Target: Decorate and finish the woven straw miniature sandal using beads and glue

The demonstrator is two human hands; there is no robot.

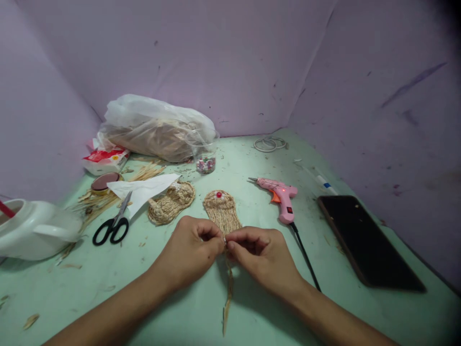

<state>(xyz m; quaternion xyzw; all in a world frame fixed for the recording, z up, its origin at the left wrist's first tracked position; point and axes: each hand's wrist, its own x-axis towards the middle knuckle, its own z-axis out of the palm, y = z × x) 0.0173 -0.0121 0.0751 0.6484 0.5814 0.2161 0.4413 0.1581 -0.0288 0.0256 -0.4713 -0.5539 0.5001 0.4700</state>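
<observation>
Over the near end of a small woven straw slipper (224,214), my left hand (194,245) and my right hand (264,254) meet fingertip to fingertip. Both are closed in a pinch on a tiny white bead-like piece (225,241), mostly hidden by the fingers. A red bead (219,194) with white ones around it sits on the slipper's far end. Below my fingers hangs a dry straw strip (227,298). To the left lies a second woven slipper (172,204), partly under a white paper (144,187).
Black-handled scissors (114,226) and a white pot (39,228) are on the left. A pink glue gun (279,192), its light lit, and a dark phone (367,240) lie right. Behind stand a bead cup (206,163) and a plastic bag (154,129).
</observation>
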